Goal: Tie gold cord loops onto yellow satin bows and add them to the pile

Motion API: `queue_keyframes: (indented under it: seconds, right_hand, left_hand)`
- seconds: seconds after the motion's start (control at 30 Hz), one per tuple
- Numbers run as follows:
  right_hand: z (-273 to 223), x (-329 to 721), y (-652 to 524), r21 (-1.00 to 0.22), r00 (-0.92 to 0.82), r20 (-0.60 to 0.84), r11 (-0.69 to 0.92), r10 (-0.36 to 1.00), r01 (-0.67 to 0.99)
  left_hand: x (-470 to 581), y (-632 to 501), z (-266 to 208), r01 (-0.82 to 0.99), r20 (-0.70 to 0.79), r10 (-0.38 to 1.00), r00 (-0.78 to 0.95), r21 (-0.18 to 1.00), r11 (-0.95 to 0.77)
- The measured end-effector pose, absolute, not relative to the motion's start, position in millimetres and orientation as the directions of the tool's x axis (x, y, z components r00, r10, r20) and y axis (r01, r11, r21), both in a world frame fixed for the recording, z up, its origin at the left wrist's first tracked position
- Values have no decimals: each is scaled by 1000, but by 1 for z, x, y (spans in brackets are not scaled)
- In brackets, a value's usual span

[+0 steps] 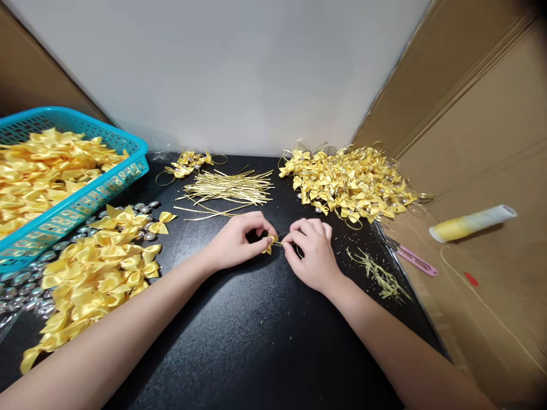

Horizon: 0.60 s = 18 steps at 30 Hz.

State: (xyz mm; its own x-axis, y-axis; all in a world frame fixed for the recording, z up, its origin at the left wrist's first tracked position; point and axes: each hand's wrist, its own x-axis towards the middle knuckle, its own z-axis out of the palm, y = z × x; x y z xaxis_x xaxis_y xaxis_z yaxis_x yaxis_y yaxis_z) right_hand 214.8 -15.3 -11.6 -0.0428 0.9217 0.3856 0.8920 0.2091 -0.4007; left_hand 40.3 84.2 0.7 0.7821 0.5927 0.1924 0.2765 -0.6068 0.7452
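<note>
My left hand [244, 240] pinches a small yellow ribbon bow [269, 245] between thumb and forefinger, above the middle of the black table. Close by on its right, my right hand [311, 250] has its fingertips closed on a thin gold tie [277, 244] that runs out from the bow. Part of the bow is covered by the left fingers. Loose yellow bows [102, 267] lie heaped beside my left forearm. A bundle of gold ties [231, 188] rests just beyond the hands.
A turquoise basket [143, 165] full of bows stands at left, with silvery beads [29, 290] beside it. Finished-looking bows with ties [350, 182] are piled back right. Pink-handled cutter [416, 262], tie scraps [382, 273] and a yellow-white roll [472, 223] lie at right.
</note>
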Motion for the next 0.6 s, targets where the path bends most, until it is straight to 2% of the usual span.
queue_keyframes:
  seconds: [0.33,0.6]
  right_hand:
    - [-11,215,-14,-428,-12,386,191,922,884]
    - [-11,216,-15,-438,-2,379,181,925,880]
  left_hand:
    - [44,87,4,281,178,507,843,658,-699]
    - [45,89,0,295,185,444,876,524,-799]
